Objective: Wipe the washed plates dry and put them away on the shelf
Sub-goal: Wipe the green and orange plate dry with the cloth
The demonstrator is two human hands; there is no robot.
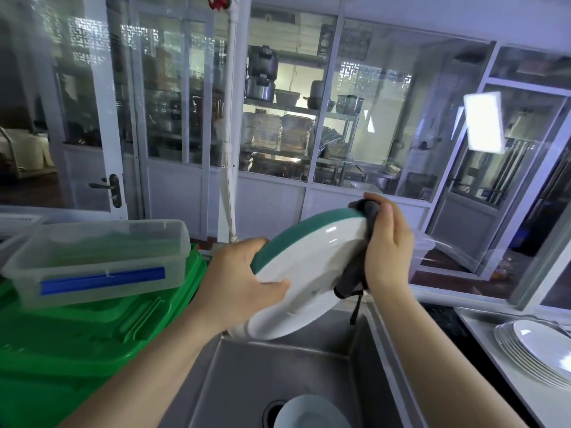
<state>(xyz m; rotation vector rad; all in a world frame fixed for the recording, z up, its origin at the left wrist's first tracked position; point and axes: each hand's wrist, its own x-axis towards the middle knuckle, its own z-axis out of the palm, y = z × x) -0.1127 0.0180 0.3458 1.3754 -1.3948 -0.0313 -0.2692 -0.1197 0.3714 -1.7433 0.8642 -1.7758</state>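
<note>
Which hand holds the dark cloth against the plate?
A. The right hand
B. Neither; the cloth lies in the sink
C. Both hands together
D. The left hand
A: the right hand presses the dark cloth around the plate at its rim, while the left hand only grips the plate's opposite edge above the sink.

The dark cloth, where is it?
In the head view, right of centre, the dark cloth is gripped by the right hand against the plate's right edge.
</note>
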